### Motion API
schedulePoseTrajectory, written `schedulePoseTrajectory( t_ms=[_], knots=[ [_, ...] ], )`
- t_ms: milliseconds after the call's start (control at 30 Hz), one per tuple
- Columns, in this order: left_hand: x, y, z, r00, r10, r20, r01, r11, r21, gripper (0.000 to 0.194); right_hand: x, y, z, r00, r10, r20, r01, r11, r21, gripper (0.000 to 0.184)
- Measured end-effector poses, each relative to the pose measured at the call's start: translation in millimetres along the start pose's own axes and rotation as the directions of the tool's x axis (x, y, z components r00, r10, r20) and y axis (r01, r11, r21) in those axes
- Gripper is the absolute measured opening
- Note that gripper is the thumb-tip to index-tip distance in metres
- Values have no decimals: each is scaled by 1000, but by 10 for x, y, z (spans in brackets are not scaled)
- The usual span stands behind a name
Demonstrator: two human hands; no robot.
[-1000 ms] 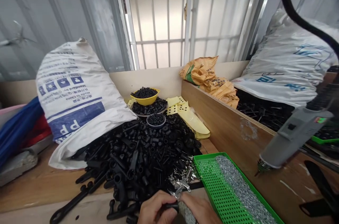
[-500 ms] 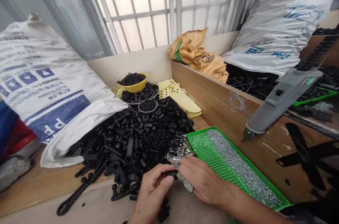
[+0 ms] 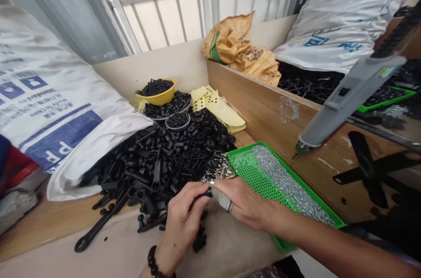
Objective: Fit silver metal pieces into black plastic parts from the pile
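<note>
My left hand (image 3: 184,214) is closed, thumb and forefinger pinching a small black plastic part (image 3: 207,193). Against it presses my right hand (image 3: 241,201), also closed, with a small shiny metal piece (image 3: 211,182) at its fingertips. A grey mottled wrap (image 3: 222,200) covers one finger of the right hand, above a ring. Both hands meet over the table's front part, just before a large pile of black plastic parts (image 3: 164,162). Several loose silver metal pieces (image 3: 219,164) lie at the pile's right edge, beyond the fingertips.
On the right, a green perforated tray (image 3: 256,181) holds many small silver pieces. A grey electric screwdriver (image 3: 348,102) hangs point down near a wooden divider (image 3: 263,111). A white sack (image 3: 66,107) spills onto the left. A yellow bowl (image 3: 164,96) of black parts stands behind.
The view has tilted down and shifted, so more of both forearms shows. My hands stay together, the left still holding the black part and the right pressed against it.
</note>
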State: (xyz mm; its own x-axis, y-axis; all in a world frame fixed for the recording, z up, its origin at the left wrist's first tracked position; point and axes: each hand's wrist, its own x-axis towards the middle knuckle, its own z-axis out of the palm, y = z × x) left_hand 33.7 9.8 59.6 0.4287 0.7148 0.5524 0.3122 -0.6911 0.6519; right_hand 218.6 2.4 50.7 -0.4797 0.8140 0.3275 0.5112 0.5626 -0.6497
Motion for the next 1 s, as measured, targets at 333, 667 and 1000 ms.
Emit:
schedulePoseTrajectory(
  t_ms=[333, 667, 1000],
  knots=[
    [-201, -19, 262, 963, -254, -92, 223, 940, -259, 21, -344, -85, -55, 958, 257, 124, -284, 811, 512, 18],
    [-202, 121, 330, 935, -351, -48, 288, 832, -475, 18, -901, -159, 228, 654, -132, 745, -51, 975, 218, 49],
    [-182, 148, 337, 921, -381, -78, 297, 818, -492, 19, -954, -248, 387, 769, 309, 559, -507, 828, 240, 25]
  ],
)
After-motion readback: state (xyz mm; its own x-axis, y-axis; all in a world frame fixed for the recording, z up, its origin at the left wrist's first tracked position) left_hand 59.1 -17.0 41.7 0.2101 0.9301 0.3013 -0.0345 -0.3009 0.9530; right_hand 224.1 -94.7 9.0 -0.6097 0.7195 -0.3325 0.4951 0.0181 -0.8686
